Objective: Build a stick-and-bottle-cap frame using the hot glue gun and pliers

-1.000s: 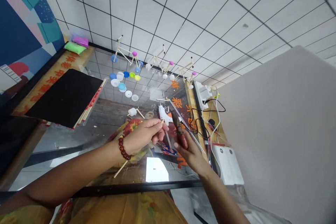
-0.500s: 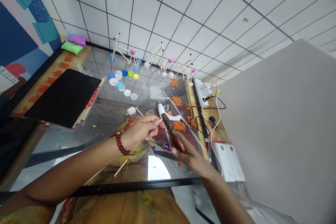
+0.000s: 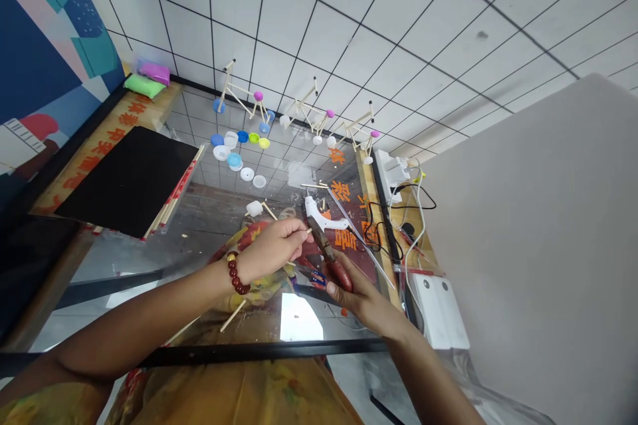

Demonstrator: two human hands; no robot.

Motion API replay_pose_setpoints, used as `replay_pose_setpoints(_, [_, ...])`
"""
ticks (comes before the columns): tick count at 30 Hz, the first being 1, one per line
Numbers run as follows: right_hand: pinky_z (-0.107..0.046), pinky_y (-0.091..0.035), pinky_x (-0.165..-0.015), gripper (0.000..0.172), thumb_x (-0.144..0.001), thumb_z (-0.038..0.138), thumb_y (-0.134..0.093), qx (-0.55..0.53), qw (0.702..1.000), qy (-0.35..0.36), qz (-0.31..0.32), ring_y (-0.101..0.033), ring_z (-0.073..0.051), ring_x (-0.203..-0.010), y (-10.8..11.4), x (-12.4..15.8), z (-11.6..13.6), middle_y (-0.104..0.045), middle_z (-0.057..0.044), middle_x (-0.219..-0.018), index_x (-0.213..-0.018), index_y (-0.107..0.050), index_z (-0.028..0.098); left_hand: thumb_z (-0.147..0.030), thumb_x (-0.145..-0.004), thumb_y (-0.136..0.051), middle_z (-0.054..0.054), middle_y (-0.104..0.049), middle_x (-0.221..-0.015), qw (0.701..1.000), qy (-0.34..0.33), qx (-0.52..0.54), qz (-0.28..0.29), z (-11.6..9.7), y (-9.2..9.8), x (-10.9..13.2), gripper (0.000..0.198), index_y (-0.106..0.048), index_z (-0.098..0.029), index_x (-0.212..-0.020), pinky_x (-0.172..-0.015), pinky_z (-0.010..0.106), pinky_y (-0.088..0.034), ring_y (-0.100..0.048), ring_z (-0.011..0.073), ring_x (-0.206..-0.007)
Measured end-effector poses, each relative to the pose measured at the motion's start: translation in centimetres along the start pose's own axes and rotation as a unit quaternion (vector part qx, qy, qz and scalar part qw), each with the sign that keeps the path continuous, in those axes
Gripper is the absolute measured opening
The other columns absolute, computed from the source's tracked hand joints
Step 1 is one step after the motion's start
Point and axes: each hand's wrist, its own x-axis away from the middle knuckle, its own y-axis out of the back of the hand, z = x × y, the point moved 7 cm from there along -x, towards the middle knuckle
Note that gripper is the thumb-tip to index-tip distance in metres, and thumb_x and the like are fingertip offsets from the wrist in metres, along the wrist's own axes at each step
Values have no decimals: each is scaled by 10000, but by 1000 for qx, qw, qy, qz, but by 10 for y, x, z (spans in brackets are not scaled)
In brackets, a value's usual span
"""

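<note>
My left hand (image 3: 276, 247), with a dark red bead bracelet at the wrist, pinches a thin wooden stick (image 3: 308, 232) whose tip pokes out to the right. My right hand (image 3: 359, 293) grips red-handled pliers (image 3: 329, 254), and their dark jaws reach up to the stick's tip. Both hands hover over a glass-topped table (image 3: 209, 226). A white glue gun (image 3: 323, 214) lies just behind the pliers.
Several coloured bottle caps (image 3: 234, 149) and three stick models (image 3: 299, 113) stand at the back by the tiled wall. A black board (image 3: 124, 179) lies on the left. A power strip with cables (image 3: 399, 179) and a white box (image 3: 438, 309) sit on the right. More sticks (image 3: 234, 315) lie near the front.
The pliers' jaws swung left, from pointing up to meeting the stick's tip. My left hand stayed closed on the stick and barely moved.
</note>
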Motion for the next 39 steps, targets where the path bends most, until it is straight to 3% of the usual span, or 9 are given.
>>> replay_pose_setpoints(4, [-467,-267,-1142,633,-895,500,-594,-5,1000,-1,0,-422,-255,-1315,-2,-2,-4,-482,-73,-1417,-1444,-365,282,-365,-880,-453,-55,-450,-481,999,7,-41,-4,0,2,-1,253,-564,-159,-784,-504,218,-306,-375,92,-461])
replay_pose_setpoints(9, [-398,-393,-1014,544,-898,517,-572,-8,1000,-28,-4,-525,-224,-1104,-6,-2,-6,-578,-57,-1171,-1343,-466,223,-342,-884,-432,-58,-448,-481,998,19,-53,1,3,3,-2,257,-574,-153,-783,-509,223,-315,-382,92,-457])
replay_pose_setpoints(18, [-298,-435,-792,410,-924,452,-523,105,993,1,-46,-532,-182,-880,-10,-6,4,-586,-17,-950,-1246,-480,202,-341,-882,-419,-51,-460,-491,996,22,-82,-15,6,4,-3,282,-597,-152,-773,-510,231,-317,-380,98,-457])
replay_pose_setpoints(24, [-295,-417,-743,282,-879,367,-564,157,985,18,-71,-505,-162,-760,-4,-9,2,-580,7,-841,-1105,-536,201,-295,-842,-455,-49,-443,-496,996,11,-93,3,7,8,-4,254,-620,-144,-721,-485,219,-291,-364,87,-452])
replay_pose_setpoints(26, [-293,-417,-738,277,-851,387,-600,114,992,15,-60,-503,-163,-768,-3,-8,1,-574,6,-844,-1061,-560,211,-300,-827,-485,-47,-445,-502,995,8,-97,27,7,9,-5,243,-634,-143,-718,-479,213,-296,-376,85,-459])
replay_pose_setpoints(29, [-261,-387,-613,331,-796,444,-675,-54,998,-30,-29,-450,-126,-663,-9,-6,-8,-532,14,-812,-1013,-559,224,-337,-830,-515,-49,-437,-511,995,-28,-80,44,5,9,-7,250,-634,-148,-718,-474,204,-299,-374,81,-469])
replay_pose_setpoints(32, [-224,-271,-482,447,-741,494,-731,-247,966,-74,1,-303,-71,-524,-23,-8,-15,-449,43,-729,-1026,-517,225,-383,-856,-520,-54,-436,-523,996,-75,-11,44,4,7,-10,274,-632,-145,-777,-473,197,-277,-362,73,-476])
replay_pose_setpoints(35, [-218,-266,-467,483,-732,520,-738,-277,958,-44,-60,-299,-66,-522,-19,-13,-14,-454,40,-745,-1041,-513,227,-400,-865,-550,-37,-513,-576,993,-81,76,43,8,5,-12,286,-642,-130,-873,-479,194,-267,-365,56,-478])
replay_pose_setpoints(39, [-263,-428,-607,423,-772,538,-694,-98,973,-6,-211,-478,-135,-687,13,-6,-14,-528,7,-826,-1017,-549,225,-388,-848,-605,8,-626,-699,982,-45,182,35,9,7,-12,347,-620,-127,-1075,-466,196,-288,-401,43,-462])
